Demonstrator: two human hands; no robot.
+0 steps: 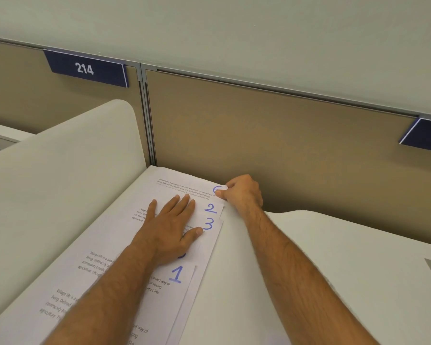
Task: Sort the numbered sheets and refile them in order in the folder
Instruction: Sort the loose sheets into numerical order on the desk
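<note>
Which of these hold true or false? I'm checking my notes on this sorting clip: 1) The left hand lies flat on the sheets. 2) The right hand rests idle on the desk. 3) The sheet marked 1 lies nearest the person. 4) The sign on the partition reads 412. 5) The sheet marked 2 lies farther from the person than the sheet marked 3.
1) True: the left hand presses flat, fingers straight, on the spread sheets.
2) False: the right hand pinches the corner of the farthest sheet.
3) True: the sheet marked 1 is nearest of those numbered.
4) False: the sign reads 214.
5) True: the sheet marked 2 lies beyond the sheet marked 3.
</note>
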